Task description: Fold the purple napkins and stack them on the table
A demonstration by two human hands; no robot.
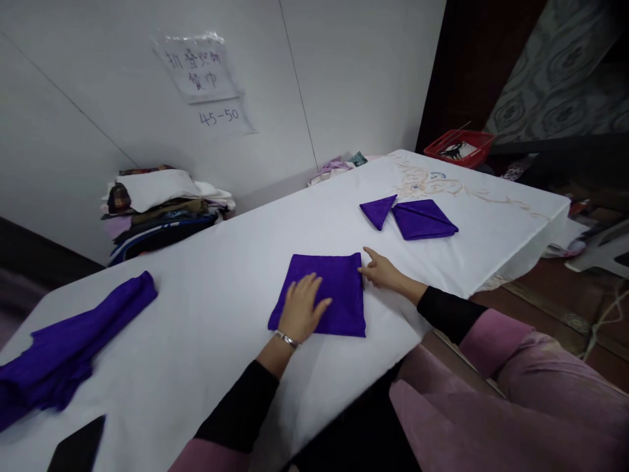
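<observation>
Purple cloth (343,298) is lying folded into a near-square around the centre of the frame, and smoothing it well probably means pressing lightly outward with a flat palm while lining up the right edge. The left hand (301,309) is resting palm-down and open on its left half, fingers spread; the right hand (383,271) is sitting at the right edge, loosely open, index finger extended, not visibly gripping

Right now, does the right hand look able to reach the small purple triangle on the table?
Probably yes: the right hand is at the edge of the folded purple square, and nothing seems to stand between it and the purple triangle on the white tablecloth.
</observation>
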